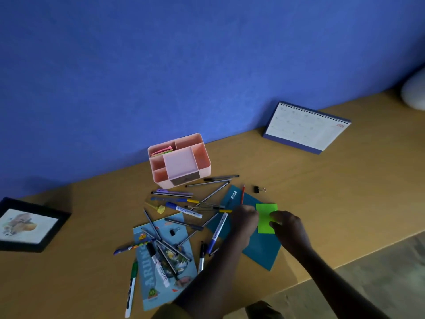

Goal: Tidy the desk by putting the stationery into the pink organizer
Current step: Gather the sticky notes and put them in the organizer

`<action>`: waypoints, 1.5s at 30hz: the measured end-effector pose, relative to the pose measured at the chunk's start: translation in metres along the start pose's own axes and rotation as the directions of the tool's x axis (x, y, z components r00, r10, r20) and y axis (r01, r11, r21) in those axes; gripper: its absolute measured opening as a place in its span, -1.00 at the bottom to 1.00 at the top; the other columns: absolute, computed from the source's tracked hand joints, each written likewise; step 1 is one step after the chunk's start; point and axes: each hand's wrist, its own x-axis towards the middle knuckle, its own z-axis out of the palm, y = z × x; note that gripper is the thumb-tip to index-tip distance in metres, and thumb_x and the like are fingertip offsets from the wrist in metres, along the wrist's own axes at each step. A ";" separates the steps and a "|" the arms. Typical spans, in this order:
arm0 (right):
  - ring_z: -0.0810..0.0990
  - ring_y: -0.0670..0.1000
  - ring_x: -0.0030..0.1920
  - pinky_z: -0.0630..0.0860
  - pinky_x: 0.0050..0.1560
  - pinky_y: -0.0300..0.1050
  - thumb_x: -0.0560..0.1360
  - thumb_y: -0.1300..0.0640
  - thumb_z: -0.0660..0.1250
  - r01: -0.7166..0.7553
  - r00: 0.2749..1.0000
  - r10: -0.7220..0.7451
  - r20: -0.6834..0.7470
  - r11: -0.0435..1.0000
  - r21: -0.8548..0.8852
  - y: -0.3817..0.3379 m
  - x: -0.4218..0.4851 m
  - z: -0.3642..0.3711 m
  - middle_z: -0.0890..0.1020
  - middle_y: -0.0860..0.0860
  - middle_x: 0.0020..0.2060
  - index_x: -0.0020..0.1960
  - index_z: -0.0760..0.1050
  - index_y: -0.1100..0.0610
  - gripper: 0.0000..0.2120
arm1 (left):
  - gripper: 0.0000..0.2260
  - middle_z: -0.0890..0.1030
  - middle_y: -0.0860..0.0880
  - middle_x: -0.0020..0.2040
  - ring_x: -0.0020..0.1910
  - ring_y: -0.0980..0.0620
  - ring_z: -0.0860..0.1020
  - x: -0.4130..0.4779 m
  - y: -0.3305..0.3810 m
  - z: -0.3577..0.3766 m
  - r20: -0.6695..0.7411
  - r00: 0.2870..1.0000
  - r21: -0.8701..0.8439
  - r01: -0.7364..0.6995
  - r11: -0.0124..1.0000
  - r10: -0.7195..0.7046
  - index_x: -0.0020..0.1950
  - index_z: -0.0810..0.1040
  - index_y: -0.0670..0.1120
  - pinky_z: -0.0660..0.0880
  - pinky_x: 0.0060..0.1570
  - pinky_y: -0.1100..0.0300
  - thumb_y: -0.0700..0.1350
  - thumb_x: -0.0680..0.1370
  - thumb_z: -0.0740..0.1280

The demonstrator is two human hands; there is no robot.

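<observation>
Green sticky notes [263,223], right hand [288,226] grip pinching one edge, left hand [245,218] curled alongside, its hold unclear

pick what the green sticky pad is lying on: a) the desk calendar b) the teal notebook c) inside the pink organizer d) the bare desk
b, the green sticky pad lies flat on the teal notebook, whose cover shows on all sides of it.

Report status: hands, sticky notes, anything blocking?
Right hand grips green sticky notes on teal notebook. Left hand curled at their left edge, grip unclear. Loose pens lie between notes and pink organizer.
</observation>
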 end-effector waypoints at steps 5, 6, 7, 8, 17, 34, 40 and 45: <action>0.67 0.08 0.20 0.65 0.10 -0.06 0.57 0.30 0.47 0.037 0.999 -0.036 0.017 0.998 -0.046 0.003 -0.010 0.003 0.66 0.09 0.32 0.36 0.64 0.16 -0.63 | -0.73 0.63 -0.07 -0.18 -0.15 -0.08 0.67 0.005 0.010 0.016 -0.028 0.997 0.007 0.068 0.998 -0.067 -0.25 0.50 -0.02 0.62 -0.13 0.04 -0.24 0.63 0.32; 0.67 0.09 0.20 0.64 0.11 -0.05 0.56 0.33 0.47 0.033 0.999 -0.033 0.011 0.999 -0.032 0.004 -0.009 0.003 0.66 0.09 0.31 0.35 0.65 0.17 -0.63 | -0.71 0.66 -0.08 -0.16 -0.14 -0.10 0.70 0.006 0.012 0.018 -0.042 0.997 0.020 0.068 0.997 -0.067 -0.26 0.47 0.00 0.66 -0.11 0.02 -0.25 0.63 0.31; 0.67 0.09 0.19 0.65 0.12 -0.04 0.55 0.35 0.48 0.031 0.999 -0.031 0.011 0.999 -0.013 0.005 -0.009 0.002 0.67 0.10 0.31 0.34 0.65 0.17 -0.62 | -0.69 0.65 -0.07 -0.17 -0.19 -0.05 0.70 0.008 0.014 0.019 -0.050 0.997 0.026 0.066 0.997 -0.065 -0.26 0.44 0.01 0.65 -0.17 0.06 -0.26 0.64 0.31; 0.67 0.09 0.19 0.65 0.12 -0.05 0.53 0.36 0.49 0.032 0.999 -0.032 0.019 0.999 -0.003 0.007 -0.008 0.002 0.67 0.10 0.30 0.34 0.65 0.17 -0.61 | -0.70 0.61 -0.04 -0.23 -0.28 0.03 0.64 0.009 0.015 0.021 -0.062 0.996 0.023 0.072 0.997 -0.071 -0.25 0.42 0.00 0.59 -0.29 0.13 -0.26 0.65 0.30; 0.59 -0.07 0.12 0.53 0.07 -0.23 0.51 0.39 0.50 0.067 0.997 -0.069 0.043 0.997 0.048 0.018 -0.007 -0.006 0.67 0.06 0.26 0.32 0.64 0.17 -0.59 | -0.89 0.62 -0.12 -0.18 -0.24 -0.02 0.61 0.018 0.017 0.035 -0.016 0.999 0.005 0.038 0.999 -0.038 -0.11 0.64 -0.08 0.50 -0.19 0.09 -0.22 0.61 0.39; 0.78 -0.01 -0.06 0.73 -0.06 0.02 0.66 -0.02 0.41 -0.073 0.995 0.095 -0.005 0.796 0.601 -0.032 -0.008 -0.062 0.78 -0.02 -0.09 0.11 0.71 0.05 -0.82 | -0.78 0.77 0.01 0.04 -0.01 0.08 0.72 -0.018 0.004 0.038 -0.082 0.904 0.281 -0.382 0.880 0.419 0.24 0.74 0.00 0.68 -0.07 0.06 0.01 0.64 0.44; 0.75 -0.06 -0.12 0.73 -0.07 0.16 0.61 0.19 0.47 0.112 0.986 -0.063 -0.156 0.938 0.327 -0.048 0.007 -0.062 0.76 -0.09 -0.08 0.17 0.72 0.06 -0.84 | -0.77 0.76 0.06 0.04 -0.02 0.16 0.70 -0.026 0.009 0.014 -0.117 0.833 0.236 -0.506 0.830 0.541 0.24 0.74 0.05 0.69 -0.07 0.06 0.03 0.60 0.47; 0.73 -0.16 -0.17 0.71 -0.18 0.06 0.58 0.30 0.47 0.384 0.919 -0.357 -0.168 0.907 0.173 -0.086 0.013 -0.075 0.76 -0.13 -0.09 0.15 0.73 0.06 -0.78 | -0.83 0.72 0.04 0.00 -0.06 0.10 0.66 -0.029 0.024 -0.032 -0.260 0.711 0.231 -0.612 0.757 0.654 0.13 0.71 -0.01 0.64 -0.09 0.02 -0.05 0.55 0.47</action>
